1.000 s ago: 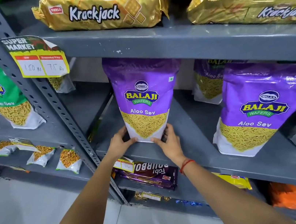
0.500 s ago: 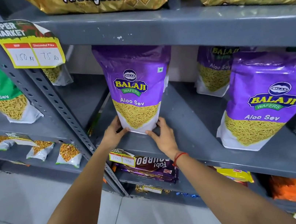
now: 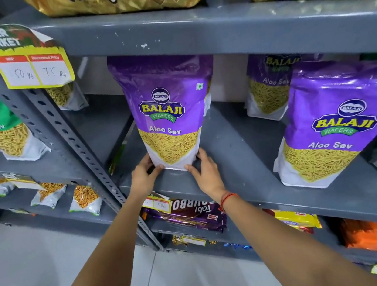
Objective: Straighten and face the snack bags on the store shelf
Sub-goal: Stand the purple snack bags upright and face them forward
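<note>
- Upright on the grey shelf [image 3: 244, 149], the purple Aloo Sev bag [image 3: 165, 112] faced outward.
- Left hand [image 3: 144, 179] and right hand [image 3: 208, 175] clasped its bottom corners.

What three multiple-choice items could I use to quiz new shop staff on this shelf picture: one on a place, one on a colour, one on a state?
1. Where are the hands?
A. On the gold packs
B. At the bottom corners of the middle purple bag
C. On the price tag

2. What colour is the thread on the right wrist?
A. Red
B. Blue
C. White

3. How does the held bag stand?
A. Flat on its face
B. Upside down
C. Upright, label forward

Answers: 1 B, the left hand and right hand flank the middle purple bag. 2 A, the thread is red. 3 C, its label reads the right way up.
</note>
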`<action>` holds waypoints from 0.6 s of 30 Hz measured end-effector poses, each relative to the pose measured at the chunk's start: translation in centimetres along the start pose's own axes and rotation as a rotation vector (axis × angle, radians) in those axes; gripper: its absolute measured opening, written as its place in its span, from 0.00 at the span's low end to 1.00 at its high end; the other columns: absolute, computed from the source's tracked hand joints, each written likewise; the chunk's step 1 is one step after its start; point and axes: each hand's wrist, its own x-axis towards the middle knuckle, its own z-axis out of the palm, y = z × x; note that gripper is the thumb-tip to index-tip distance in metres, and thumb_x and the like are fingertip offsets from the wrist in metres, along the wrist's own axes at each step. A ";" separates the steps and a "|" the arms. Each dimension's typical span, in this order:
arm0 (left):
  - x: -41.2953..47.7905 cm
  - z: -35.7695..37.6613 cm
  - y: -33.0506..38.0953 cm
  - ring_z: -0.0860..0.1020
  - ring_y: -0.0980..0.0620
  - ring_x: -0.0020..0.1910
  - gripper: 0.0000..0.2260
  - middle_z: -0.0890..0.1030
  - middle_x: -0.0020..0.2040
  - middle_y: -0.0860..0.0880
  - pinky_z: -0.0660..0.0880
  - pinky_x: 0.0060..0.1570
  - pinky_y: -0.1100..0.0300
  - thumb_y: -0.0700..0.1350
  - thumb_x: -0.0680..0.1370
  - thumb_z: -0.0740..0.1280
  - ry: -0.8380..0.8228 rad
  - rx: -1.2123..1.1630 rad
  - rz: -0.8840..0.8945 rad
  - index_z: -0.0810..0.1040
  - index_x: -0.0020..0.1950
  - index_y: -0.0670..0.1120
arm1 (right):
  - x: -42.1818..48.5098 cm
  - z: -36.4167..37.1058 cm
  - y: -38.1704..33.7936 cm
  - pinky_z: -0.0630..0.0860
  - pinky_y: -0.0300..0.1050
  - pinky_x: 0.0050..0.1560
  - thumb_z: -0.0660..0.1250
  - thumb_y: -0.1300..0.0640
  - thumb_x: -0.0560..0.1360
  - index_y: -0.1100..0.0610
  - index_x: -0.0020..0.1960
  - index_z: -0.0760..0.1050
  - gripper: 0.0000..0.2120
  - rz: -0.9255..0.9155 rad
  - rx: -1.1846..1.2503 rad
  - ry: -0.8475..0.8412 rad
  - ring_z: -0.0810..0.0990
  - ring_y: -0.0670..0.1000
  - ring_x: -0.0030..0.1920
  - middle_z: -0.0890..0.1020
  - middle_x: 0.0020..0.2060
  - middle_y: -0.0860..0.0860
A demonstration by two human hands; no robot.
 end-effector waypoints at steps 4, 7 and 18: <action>-0.1 -0.1 0.5 0.75 0.53 0.60 0.20 0.78 0.58 0.51 0.71 0.62 0.56 0.39 0.74 0.68 -0.029 -0.025 -0.013 0.71 0.65 0.48 | -0.1 -0.5 -0.2 0.72 0.52 0.63 0.70 0.54 0.74 0.59 0.69 0.62 0.28 0.023 0.031 -0.035 0.74 0.59 0.62 0.76 0.62 0.59; 0.0 0.0 1.2 0.76 0.49 0.59 0.18 0.79 0.58 0.47 0.71 0.63 0.51 0.37 0.73 0.68 0.027 -0.074 -0.072 0.72 0.61 0.47 | -0.9 -1.9 -0.2 0.67 0.53 0.70 0.72 0.52 0.71 0.59 0.74 0.57 0.38 0.050 0.163 -0.043 0.68 0.55 0.71 0.70 0.71 0.57; -6.1 16.8 6.8 0.79 0.43 0.51 0.17 0.79 0.55 0.41 0.76 0.56 0.43 0.39 0.69 0.68 0.034 -0.024 0.174 0.75 0.57 0.42 | -11.0 -17.1 8.2 0.76 0.53 0.47 0.76 0.49 0.67 0.48 0.43 0.70 0.14 0.095 0.237 0.805 0.77 0.57 0.44 0.75 0.42 0.47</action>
